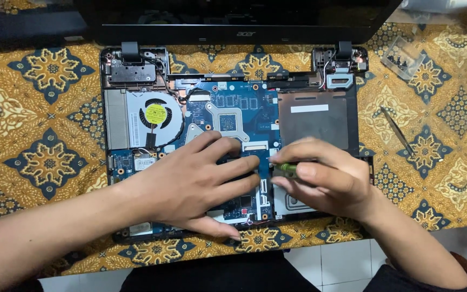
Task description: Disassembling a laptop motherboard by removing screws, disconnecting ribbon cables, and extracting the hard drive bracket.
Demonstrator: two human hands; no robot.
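An opened laptop base (pixel 109 178) lies on a patterned cloth, its blue motherboard (pixel 244 108) and round cooling fan (pixel 155 116) exposed. My left hand (pixel 190 184) rests flat on the lower middle of the board, fingers spread and pointing right. My right hand (pixel 322 176) is closed around a small green and yellow part (pixel 286 168), held at the board's right edge beside my left fingertips. Most of that part is hidden by my fingers. A dark drive bay (pixel 314 121) lies just above my right hand.
The laptop screen (pixel 233 21) stands open at the back. Metal tweezers (pixel 398 132) lie on the cloth (pixel 44 162) at the right. A clear plastic tray with several dark screws (pixel 404 59) sits at the upper right. White floor tiles (pixel 341 265) show past the near edge.
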